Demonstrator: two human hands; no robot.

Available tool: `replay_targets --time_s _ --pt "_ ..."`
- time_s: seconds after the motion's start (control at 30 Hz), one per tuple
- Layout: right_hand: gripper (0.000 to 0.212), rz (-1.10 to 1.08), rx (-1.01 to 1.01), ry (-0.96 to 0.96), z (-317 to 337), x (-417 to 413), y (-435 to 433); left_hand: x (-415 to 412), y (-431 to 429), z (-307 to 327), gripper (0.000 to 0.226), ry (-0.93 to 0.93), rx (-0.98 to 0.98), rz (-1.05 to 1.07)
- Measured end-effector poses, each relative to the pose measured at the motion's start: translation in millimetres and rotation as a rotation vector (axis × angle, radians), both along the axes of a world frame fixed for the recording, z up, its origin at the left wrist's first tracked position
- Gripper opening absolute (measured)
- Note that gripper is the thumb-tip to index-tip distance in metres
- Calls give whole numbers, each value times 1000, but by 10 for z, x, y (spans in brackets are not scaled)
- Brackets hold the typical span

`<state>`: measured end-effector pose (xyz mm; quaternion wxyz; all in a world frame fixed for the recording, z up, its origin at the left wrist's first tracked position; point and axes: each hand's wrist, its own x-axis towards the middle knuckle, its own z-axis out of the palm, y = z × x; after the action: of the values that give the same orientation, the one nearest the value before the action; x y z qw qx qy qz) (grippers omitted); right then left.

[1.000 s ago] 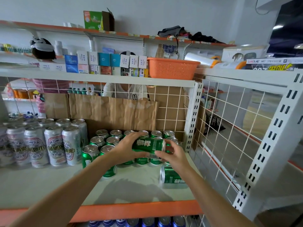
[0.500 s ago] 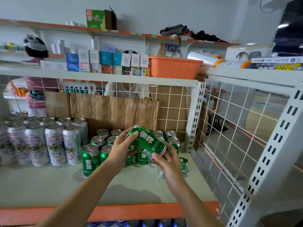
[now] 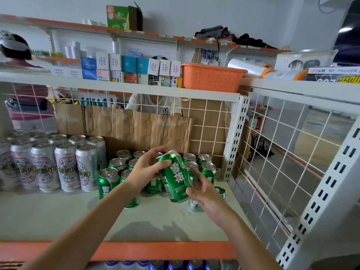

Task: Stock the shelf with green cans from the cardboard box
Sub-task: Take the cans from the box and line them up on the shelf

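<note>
Green can [image 3: 174, 178] tilted, silver rim up (white script, barcode low). Left hand [image 3: 148, 170] grips its top; right hand [image 3: 206, 193] pinches its base.

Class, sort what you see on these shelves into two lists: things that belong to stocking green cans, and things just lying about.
Belongs to the job: held green can, gripped by left hand and right hand; standing green cans; toppled green can; shelf.
Just lying about: silver cans; orange basket; blue cans; small boxes.
</note>
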<state>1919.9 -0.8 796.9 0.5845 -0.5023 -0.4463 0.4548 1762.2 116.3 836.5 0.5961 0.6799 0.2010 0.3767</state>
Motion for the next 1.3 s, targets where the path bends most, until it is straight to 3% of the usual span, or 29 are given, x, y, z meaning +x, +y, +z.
replay_targets --time_s 0.07,0.23,0.3,0.43,0.57,0.7,0.83,1.07,1.3 --pt "110 56 -65 -18 39 23 -29 -16 24 50 78 49 36 -52" --pt "49 38 -118 -144 92 -7 -75 -11 33 107 78 92 79 -135" --pt "37 19 -100 -181 77 -25 -79 -12 29 111 77 102 82 -147" --pt "46 -77 -65 -160 -78 -74 -54 -2 18 70 58 91 42 -187" --pt "65 -188 -10 -143 -263 -165 9 49 -39 46 65 138 71 -103" --pt "72 -266 49 -150 -385 -273 46 126 -87 99 35 172 -81 4" --pt "78 -278 81 -130 -460 -346 84 135 -100 112 48 253 -64 42" --pt "80 -238 91 -177 -565 -357 111 97 -5 102 43 425 110 58" --pt "71 -184 -12 -368 -631 -281 135 43 137 31 40 511 207 114"
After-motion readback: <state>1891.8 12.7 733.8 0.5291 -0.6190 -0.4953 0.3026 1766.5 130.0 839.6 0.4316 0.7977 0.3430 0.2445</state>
